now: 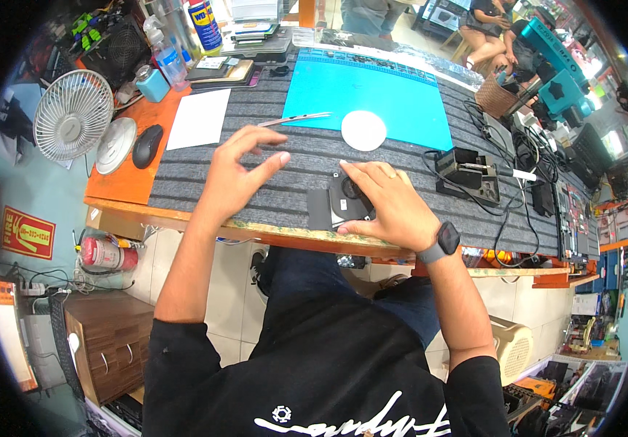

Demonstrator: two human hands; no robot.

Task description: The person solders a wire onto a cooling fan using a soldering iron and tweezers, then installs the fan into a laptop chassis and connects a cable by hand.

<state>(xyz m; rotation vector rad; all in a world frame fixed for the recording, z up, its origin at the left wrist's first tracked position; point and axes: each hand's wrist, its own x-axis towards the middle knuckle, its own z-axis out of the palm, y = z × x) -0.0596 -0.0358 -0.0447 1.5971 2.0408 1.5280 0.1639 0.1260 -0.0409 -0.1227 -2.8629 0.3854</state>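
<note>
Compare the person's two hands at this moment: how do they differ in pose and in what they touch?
The left hand is raised over the grey ribbed mat, fingers curled and spread, holding nothing; the right hand lies palm down, pressing on a small black flat cooling fan. The left wrist is bare, while the right wrist wears a dark wristwatch. Both hands are bare and work near the mat's front edge.

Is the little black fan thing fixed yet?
Not fixed yet, by the look of it. The black fan lies out on the grey mat, pressed flat by the right hand. The left hand hovers empty, and the tweezers lie untouched.
</note>
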